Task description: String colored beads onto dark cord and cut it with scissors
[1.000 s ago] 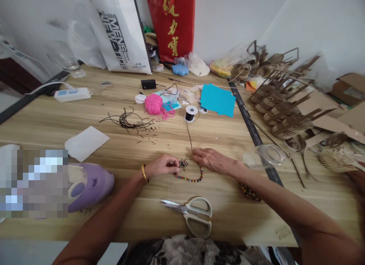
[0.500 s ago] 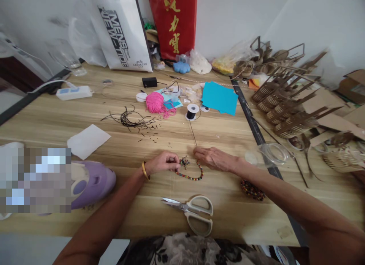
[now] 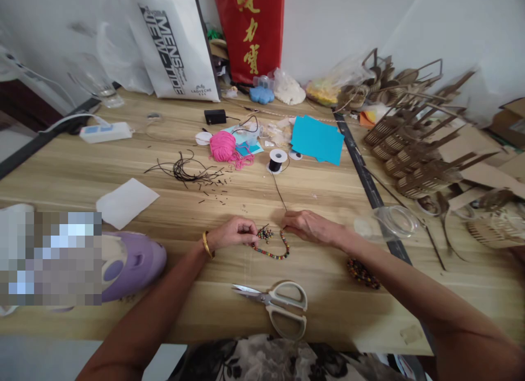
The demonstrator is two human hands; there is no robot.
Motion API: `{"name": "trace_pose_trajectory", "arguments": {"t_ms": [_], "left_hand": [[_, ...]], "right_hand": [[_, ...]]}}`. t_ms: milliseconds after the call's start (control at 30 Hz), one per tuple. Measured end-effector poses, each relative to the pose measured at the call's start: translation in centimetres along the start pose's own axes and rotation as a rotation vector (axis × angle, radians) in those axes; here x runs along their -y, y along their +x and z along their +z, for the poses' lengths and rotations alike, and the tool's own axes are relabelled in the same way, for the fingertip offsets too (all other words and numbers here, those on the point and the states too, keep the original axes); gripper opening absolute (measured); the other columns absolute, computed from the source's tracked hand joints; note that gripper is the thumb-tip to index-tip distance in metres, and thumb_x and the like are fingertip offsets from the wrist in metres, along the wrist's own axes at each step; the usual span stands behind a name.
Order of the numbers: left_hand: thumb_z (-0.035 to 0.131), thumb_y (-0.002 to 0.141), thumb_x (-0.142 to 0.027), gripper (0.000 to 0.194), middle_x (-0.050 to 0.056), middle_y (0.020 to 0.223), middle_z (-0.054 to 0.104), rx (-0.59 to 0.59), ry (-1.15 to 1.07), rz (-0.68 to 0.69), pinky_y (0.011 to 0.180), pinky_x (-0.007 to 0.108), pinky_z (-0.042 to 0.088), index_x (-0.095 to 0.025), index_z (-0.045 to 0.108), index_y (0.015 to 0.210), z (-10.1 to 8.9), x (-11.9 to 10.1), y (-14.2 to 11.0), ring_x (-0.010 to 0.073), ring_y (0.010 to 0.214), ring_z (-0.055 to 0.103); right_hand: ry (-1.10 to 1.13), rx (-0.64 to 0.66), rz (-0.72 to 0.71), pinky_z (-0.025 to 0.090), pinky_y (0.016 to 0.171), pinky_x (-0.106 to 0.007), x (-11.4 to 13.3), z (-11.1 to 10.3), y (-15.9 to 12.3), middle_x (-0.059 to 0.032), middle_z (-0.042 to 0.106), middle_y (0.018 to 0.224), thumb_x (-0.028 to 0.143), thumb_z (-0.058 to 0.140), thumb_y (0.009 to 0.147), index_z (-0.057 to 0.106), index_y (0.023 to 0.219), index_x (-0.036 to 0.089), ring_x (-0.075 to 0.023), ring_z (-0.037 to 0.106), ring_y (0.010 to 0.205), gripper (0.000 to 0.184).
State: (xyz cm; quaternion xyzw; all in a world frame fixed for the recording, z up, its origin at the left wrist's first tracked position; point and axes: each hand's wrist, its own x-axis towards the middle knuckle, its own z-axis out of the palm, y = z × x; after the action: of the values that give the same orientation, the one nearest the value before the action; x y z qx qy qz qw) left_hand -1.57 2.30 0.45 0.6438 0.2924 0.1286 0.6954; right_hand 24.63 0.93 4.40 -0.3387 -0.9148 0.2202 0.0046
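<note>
My left hand (image 3: 240,232), with a gold bangle at the wrist, pinches one end of a string of small coloured beads (image 3: 270,255). The beads hang in a curve on the table between my hands. In a pinch, my right hand (image 3: 303,226) grips the black cord at the string's other end. That cord (image 3: 279,189) runs up to a white spool (image 3: 278,160) wound with black cord. A small pile of loose beads (image 3: 266,234) lies beside my left fingertips. Scissors with cream handles (image 3: 273,304) lie nearer my body, blades parted.
Cut black cords (image 3: 184,170) and a pink yarn ball (image 3: 222,146) lie behind my left hand. Finished bead strands (image 3: 363,273) sit under my right forearm. Blue sheets (image 3: 316,140) lie at the back. Woven baskets (image 3: 414,151) crowd the right side; a purple object (image 3: 143,261) stands left.
My right hand has shifted slightly to the right, holding the cord. The right part of the bead curve has moved a little leftward. My left hand stays nearly still.
</note>
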Motion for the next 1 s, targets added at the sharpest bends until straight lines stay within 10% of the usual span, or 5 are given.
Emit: {"name": "trace_pose_trajectory", "arguments": {"t_ms": [300,1000], "left_hand": [[0.069,0.075,-0.038,0.029,0.006,0.076,0.070,-0.004,0.007,0.017,0.066,0.022,0.044,-0.010,0.062,0.075,-0.3,-0.2,-0.1,0.0110,0.068,0.060],[0.071,0.075,-0.038,0.032,0.005,0.063,0.069,-0.255,-0.315,0.044,0.053,0.021,0.051,-0.009,0.059,0.077,3.2,-1.7,0.3,0.0125,0.053,0.065]], "right_hand": [[-0.047,0.010,-0.056,0.038,0.063,-0.023,0.0,0.1,-0.2,-0.0042,0.057,0.081,0.015,0.048,0.093,0.062,0.082,0.015,-0.0132,0.056,0.071,0.018],[0.607,-0.144,-0.086,0.045,0.065,-0.022,1.9,-1.1,2.7,-0.0033,0.062,0.082,0.018,0.061,0.086,0.067,0.085,0.013,-0.0116,0.058,0.073,0.008]]}}
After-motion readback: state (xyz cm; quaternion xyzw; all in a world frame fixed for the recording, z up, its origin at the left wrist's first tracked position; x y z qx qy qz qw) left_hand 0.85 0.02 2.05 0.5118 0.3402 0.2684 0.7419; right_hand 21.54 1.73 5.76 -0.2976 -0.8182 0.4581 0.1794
